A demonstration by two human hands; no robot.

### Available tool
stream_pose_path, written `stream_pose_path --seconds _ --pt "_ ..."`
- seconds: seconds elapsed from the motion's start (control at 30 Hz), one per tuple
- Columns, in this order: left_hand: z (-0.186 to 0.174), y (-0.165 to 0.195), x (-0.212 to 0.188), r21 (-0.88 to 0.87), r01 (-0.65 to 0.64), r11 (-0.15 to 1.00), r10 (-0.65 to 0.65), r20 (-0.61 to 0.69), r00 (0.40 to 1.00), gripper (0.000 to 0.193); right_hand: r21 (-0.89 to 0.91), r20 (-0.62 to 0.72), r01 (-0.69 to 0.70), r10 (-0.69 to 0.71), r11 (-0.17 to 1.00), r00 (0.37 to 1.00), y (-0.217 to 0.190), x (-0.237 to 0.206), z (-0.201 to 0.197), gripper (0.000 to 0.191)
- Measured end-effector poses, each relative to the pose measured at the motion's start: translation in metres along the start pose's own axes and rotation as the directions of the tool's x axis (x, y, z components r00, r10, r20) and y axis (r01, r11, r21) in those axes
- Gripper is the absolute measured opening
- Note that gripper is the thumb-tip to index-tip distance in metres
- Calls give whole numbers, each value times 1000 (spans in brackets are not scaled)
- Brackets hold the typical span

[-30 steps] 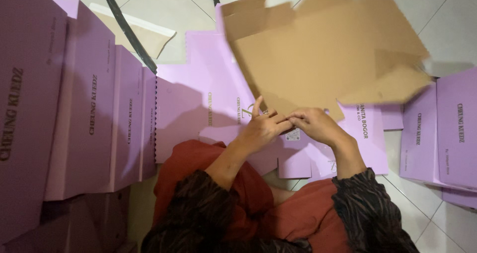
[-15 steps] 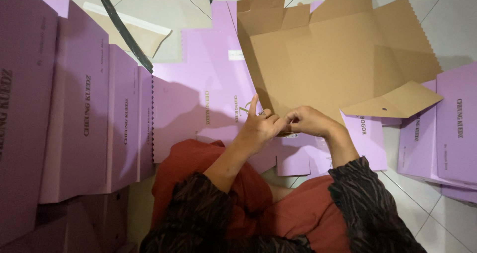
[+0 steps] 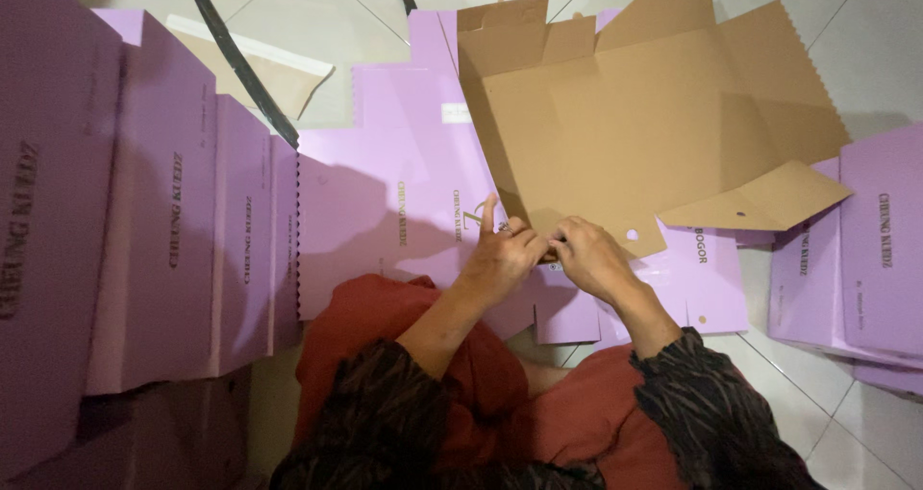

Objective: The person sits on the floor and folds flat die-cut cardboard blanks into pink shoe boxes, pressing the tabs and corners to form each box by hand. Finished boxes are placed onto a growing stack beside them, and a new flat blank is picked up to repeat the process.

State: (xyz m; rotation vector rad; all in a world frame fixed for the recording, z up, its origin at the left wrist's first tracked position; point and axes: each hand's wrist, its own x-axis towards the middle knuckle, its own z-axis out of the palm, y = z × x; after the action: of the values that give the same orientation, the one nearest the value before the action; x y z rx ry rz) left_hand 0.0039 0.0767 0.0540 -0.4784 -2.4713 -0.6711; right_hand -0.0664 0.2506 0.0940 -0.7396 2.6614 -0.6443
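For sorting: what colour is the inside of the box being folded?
Plain brown box, head view.

Folded lilac boxes [image 3: 163,250] stacked left, more [image 3: 865,259] right; black strap [image 3: 240,62] on tiled floor [image 3: 885,48].

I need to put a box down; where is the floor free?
Bare tile floor shows at the top, above the flat purple sheet, and at the right beside the brown carton. The left is crowded with stacked purple boxes.
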Motion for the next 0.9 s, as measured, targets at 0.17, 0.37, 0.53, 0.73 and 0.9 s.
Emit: stream_pose_path --seconds 0.17,0.37,0.53,0.73,0.9 --pt "-3 7 -1 12 -18 1000 18 -70 997 7 94 122 -23 11 995 993 4 8 -11 17" --pt "-2 10 -2 37 84 996 -84 -21 996 13 127 236 -240 206 962 950 3 20 -11 20" --pt "8 8 -5 116 110 987 -107 -30 994 9 39 -9 -80 80 996 997 -10 15 -11 19" --pt "4 -5 -5 133 242 961 -240 -30 970 13 102 -122 279 -266 955 956 -26 -4 -23 24" --pt "-3 -4 2 110 260 959 -261 3 965 9 -113 -193 295 -312 949 930 -31 -1 -7 21"
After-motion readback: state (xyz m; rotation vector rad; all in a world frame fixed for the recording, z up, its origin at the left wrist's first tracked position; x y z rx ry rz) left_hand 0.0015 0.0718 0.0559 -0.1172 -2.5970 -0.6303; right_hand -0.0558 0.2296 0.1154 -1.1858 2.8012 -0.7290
